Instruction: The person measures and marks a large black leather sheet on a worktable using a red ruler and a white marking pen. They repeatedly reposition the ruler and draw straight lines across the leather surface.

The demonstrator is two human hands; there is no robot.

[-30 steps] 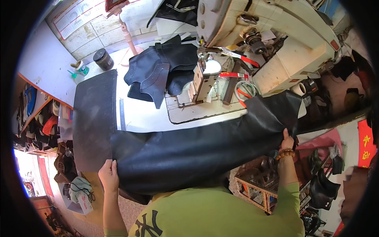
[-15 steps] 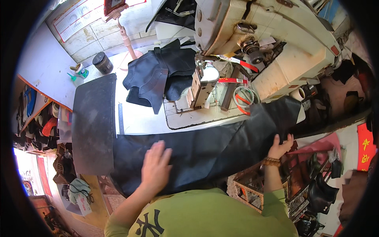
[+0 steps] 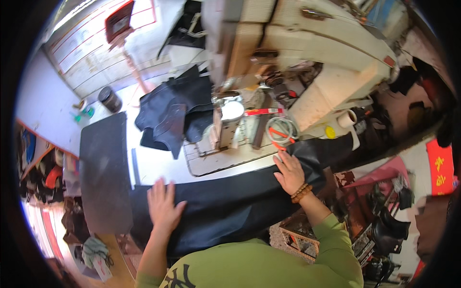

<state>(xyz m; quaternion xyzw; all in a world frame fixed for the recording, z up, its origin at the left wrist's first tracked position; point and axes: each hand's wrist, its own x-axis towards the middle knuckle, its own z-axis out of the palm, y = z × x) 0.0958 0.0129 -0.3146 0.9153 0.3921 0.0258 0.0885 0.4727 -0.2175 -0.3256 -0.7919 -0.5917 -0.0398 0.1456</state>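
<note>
A long sheet of black leather (image 3: pixel 225 211) stretches along the front edge of the worktable and hangs down toward my body. On its left part my left hand (image 3: pixel 164 204) lies flat, fingers spread. My right hand (image 3: pixel 290 175), with a beaded bracelet on the wrist, rests with fingers outstretched near the sheet's right part. Beyond the sheet stands a sewing machine (image 3: pixel 326 43), slightly blurred. Left of it is a pile of cut black leather pieces (image 3: pixel 170 113). A dark flat board (image 3: pixel 105 177) lies beside the sheet's left end.
Behind the board stand a dark jar (image 3: pixel 109 99) and a pink stand (image 3: pixel 132 67). A coiled hose (image 3: pixel 282 130) and a red strip (image 3: pixel 263 112) lie by the machine. A white roll (image 3: pixel 346 118) is at the right. Racks with dark shoes (image 3: pixel 389 230) fill the lower right.
My right hand has moved left, from the sheet's right end onto the leather near the coiled hose. My left hand has shifted left and lies flatter. The whole view has tilted and shifted.
</note>
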